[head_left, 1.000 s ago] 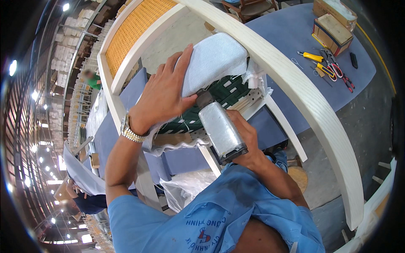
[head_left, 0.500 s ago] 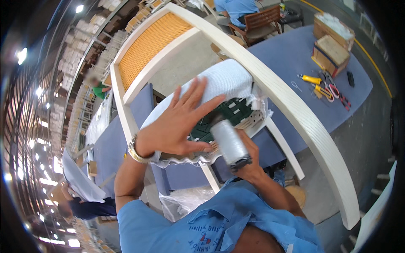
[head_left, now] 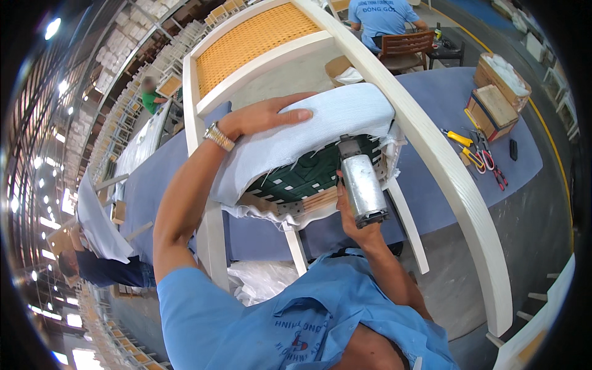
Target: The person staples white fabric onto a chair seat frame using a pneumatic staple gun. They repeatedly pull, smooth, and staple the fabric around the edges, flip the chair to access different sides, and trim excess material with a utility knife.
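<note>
A white chair frame (head_left: pixel 425 129) with a woven cane back (head_left: pixel 256 38) lies tilted across the blue padded table. Its seat (head_left: pixel 345 111) is wrapped in pale fabric, and green webbing (head_left: pixel 296 176) shows on the underside. My left hand (head_left: pixel 265 117) grips the far edge of the seat, thumb on the fabric and fingertips partly hidden behind it. My right hand (head_left: pixel 356 216) is closed round a silver staple gun (head_left: pixel 365 185). The gun's dark nose is at the fabric edge beside the webbing. Frayed fabric hangs along the near rim.
On the table's right lie yellow-handled cutters (head_left: pixel 472 160), red-handled pliers (head_left: pixel 501 179) and a small black object (head_left: pixel 513 150). Cardboard boxes (head_left: pixel 493 114) stand behind them. A person in a blue shirt (head_left: pixel 385 21) sits beyond the table; other people are at the left.
My left hand has gone from spread over the webbing to the seat's far edge. The staple gun's nose has moved up to the fabric edge. The view has shifted slightly.
</note>
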`<act>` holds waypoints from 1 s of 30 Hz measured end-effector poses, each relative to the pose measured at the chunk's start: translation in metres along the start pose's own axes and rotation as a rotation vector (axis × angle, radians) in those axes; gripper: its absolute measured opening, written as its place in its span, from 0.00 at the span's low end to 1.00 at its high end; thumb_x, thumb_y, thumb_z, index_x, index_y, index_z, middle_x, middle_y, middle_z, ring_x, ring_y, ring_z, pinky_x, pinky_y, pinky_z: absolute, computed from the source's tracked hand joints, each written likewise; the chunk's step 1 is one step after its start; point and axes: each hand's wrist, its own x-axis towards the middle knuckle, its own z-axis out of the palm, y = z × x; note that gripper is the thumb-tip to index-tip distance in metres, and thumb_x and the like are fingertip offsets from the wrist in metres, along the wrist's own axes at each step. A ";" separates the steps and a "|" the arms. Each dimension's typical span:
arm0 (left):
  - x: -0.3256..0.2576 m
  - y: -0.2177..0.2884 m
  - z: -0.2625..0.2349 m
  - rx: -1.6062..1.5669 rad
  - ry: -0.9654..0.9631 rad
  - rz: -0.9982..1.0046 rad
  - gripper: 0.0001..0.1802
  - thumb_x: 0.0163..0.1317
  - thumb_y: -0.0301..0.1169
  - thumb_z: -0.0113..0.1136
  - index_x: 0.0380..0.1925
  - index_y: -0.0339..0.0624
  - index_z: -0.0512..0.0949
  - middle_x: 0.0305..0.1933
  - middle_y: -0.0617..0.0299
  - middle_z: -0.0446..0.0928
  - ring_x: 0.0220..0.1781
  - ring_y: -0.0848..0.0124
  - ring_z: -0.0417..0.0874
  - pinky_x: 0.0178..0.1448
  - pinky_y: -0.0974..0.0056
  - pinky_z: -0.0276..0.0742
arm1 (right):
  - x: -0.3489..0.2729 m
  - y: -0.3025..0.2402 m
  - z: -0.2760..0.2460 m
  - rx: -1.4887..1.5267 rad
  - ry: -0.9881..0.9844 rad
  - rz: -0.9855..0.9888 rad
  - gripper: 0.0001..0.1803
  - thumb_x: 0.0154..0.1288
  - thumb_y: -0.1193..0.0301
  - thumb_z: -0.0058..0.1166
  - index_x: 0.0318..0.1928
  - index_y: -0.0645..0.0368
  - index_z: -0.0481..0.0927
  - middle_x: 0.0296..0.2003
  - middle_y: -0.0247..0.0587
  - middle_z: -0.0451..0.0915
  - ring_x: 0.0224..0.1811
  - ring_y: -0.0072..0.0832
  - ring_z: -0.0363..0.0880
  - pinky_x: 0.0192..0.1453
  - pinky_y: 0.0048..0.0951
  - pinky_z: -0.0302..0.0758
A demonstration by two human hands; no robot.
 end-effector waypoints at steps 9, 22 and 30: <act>-0.030 0.037 0.022 0.378 0.184 0.070 0.55 0.63 0.67 0.53 0.77 0.40 0.50 0.72 0.33 0.63 0.70 0.40 0.70 0.74 0.51 0.64 | 0.001 0.010 -0.003 -0.149 -0.049 -0.211 0.26 0.57 0.77 0.66 0.56 0.72 0.75 0.46 0.55 0.82 0.44 0.43 0.86 0.49 0.35 0.81; -0.044 0.049 0.048 0.592 0.302 0.077 0.58 0.51 0.35 0.71 0.78 0.41 0.47 0.76 0.40 0.57 0.73 0.40 0.64 0.75 0.47 0.62 | -0.018 -0.016 0.004 -0.177 -0.208 -0.118 0.39 0.54 0.69 0.73 0.62 0.73 0.70 0.54 0.58 0.79 0.51 0.41 0.84 0.56 0.35 0.80; -0.042 0.053 0.047 0.569 0.282 0.028 0.62 0.42 0.22 0.70 0.78 0.45 0.46 0.76 0.40 0.57 0.73 0.40 0.64 0.76 0.47 0.60 | -0.004 -0.030 0.005 -0.051 -0.328 -0.139 0.49 0.51 0.59 0.76 0.68 0.66 0.65 0.55 0.56 0.78 0.53 0.49 0.83 0.54 0.39 0.81</act>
